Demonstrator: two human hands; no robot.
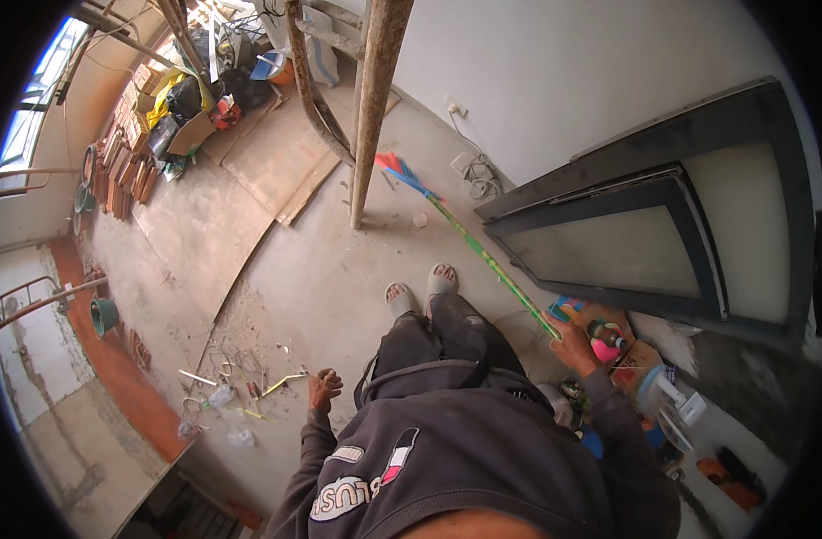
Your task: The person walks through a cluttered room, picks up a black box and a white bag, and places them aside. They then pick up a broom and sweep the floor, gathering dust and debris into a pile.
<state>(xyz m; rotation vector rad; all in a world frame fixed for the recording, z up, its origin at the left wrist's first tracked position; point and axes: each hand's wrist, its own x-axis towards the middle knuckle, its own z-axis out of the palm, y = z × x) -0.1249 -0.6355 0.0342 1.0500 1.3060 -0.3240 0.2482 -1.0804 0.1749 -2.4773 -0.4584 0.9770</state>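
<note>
My right hand (573,343) is closed round the upper end of a broom's green patterned handle (487,256). The broom slants away from me to the far side, where its blue and red bristles (405,172) rest on the floor near a scaffold leg. My left hand (324,389) hangs beside my hip, its fingers loosely bent and somewhat apart, holding nothing. Below that hand, litter lies on the floor: a yellow strip (282,384), clear plastic scraps (220,396) and bits of cord.
A rusty scaffold post (375,117) stands ahead. Dark-framed glass panels (609,242) lean on the right wall. Flat boards (258,180) cover floor at the left. Bags (185,97) and stacked bricks (128,175) fill the far left. Boxes and tools crowd my right, including an orange tool (733,481).
</note>
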